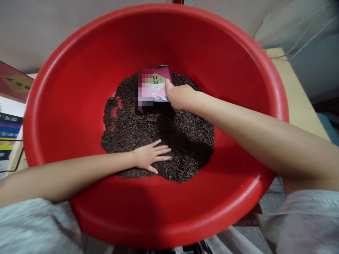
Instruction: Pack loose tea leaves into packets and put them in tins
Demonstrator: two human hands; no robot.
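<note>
A big red plastic basin point(79, 88) fills the view, with a heap of dark loose tea leaves point(185, 141) in its bottom. My left hand point(150, 156) lies flat on the near side of the heap, fingers stretched out and pointing right. My right hand point(180, 96) reaches to the far side of the heap and grips a small pink and silver packet point(159, 86) by its right edge, thumb on top. The packet rests on the leaves; part of its face is blurred out.
The basin stands on a pale table point(291, 81). A dark red box point(14, 83) and printed papers point(9, 128) lie at the left. Thin cables point(304, 38) run along the grey wall at the back right.
</note>
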